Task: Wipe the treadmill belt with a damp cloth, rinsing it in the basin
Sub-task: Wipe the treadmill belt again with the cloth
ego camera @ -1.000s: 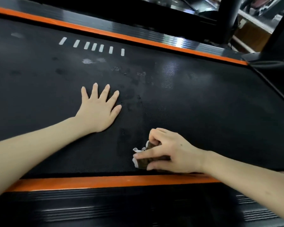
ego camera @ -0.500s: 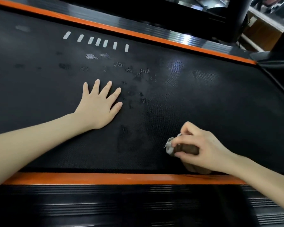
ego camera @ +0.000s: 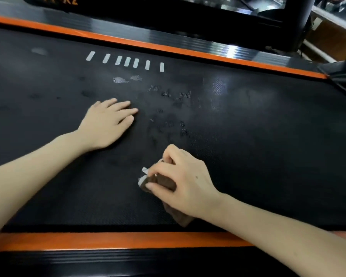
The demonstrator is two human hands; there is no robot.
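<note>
The right hand (ego camera: 185, 183), lower centre of the frame, grips the brown cloth (ego camera: 165, 181) on the belt (ego camera: 268, 146). Pale smudges (ego camera: 169, 123) lie just above it. The left hand (ego camera: 108, 122) rests flat beside them.

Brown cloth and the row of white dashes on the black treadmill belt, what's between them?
Head view: only black belt, with scattered wet-looking blotches and two pale smudges near the white dashes.

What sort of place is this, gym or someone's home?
Likely a gym or fitness room, not certain. The right hand holds a cloth on a wide treadmill belt with orange side rails, and more dark equipment shows beyond it.
</note>
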